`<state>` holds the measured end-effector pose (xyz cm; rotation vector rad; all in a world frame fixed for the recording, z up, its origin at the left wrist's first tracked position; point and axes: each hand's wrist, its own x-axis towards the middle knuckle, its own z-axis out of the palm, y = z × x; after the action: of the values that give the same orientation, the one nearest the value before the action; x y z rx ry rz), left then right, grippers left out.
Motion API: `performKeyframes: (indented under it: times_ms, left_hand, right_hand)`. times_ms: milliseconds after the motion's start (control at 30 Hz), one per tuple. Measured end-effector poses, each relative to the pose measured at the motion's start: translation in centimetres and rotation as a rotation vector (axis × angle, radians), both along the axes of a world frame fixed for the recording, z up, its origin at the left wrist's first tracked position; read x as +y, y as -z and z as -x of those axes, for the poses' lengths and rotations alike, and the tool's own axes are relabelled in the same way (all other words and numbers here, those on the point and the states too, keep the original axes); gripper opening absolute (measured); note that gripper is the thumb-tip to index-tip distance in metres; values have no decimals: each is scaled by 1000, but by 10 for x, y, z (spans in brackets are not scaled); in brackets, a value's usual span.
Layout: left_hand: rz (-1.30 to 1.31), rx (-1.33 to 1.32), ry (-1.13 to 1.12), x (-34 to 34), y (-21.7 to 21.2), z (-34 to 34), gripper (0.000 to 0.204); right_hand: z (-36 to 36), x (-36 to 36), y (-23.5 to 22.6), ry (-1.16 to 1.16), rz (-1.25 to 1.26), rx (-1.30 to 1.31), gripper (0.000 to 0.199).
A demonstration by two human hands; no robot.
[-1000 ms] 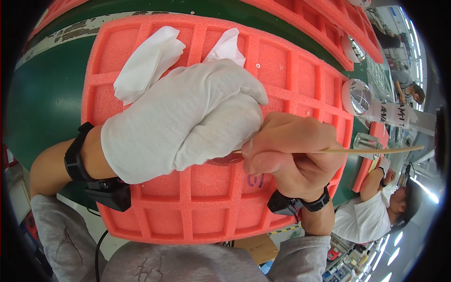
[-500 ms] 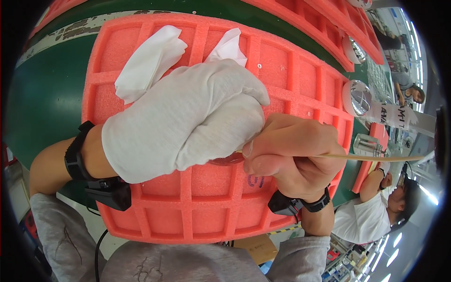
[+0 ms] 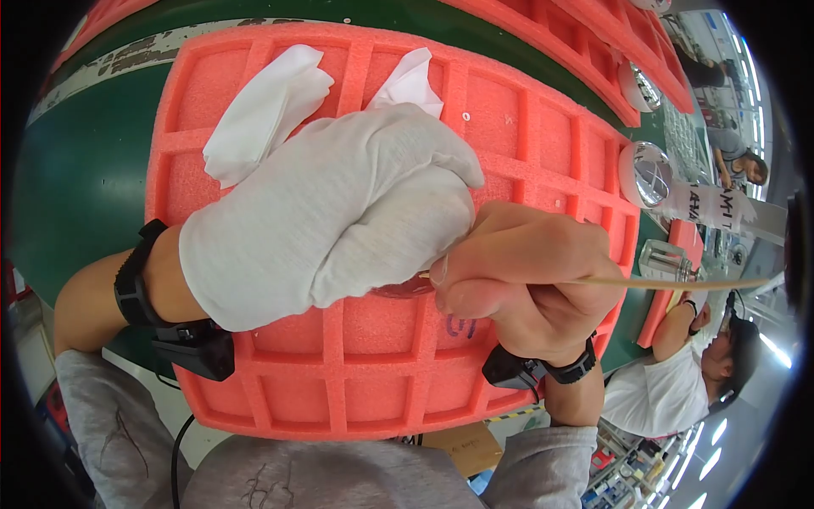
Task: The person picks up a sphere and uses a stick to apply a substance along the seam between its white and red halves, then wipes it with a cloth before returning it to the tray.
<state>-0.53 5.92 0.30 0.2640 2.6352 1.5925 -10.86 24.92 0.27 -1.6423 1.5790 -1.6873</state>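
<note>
Together above the foam tray (image 3: 379, 327)

Right hand (image 3: 543, 263) pinches a thin stick (image 3: 670, 284); gloved left hand (image 3: 365, 212) curls around a mostly hidden reddish object (image 3: 410, 288). White sheets (image 3: 267, 110) lie on the tray's far side, a silvery dome (image 3: 649, 175) by its right edge.

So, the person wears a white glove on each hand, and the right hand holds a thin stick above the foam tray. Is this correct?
Not quite: only the left hand wears a white glove. The head view shows the right hand bare, holding a thin stick above the foam tray.
</note>
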Motion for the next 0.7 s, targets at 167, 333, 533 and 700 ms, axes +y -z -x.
performKeyframes:
  times_ms: [167,333,533,700]
  left_hand:
    - [-1,-10,6,0,2,-1,27]
    - [-57,-47,-1,1,4,-2,27]
    - [8,11,18,3,3,-2,27]
    - [-14,-6,-7,4,4,-2,26]
  right_hand:
    - [0,1,-3,-8,-55,-62,14]
    - [-2,0,-2,5,-50,-58,12]
    - [-1,1,0,-2,-25,5,10]
    - [-1,3,-2,-5,-51,-10,10]
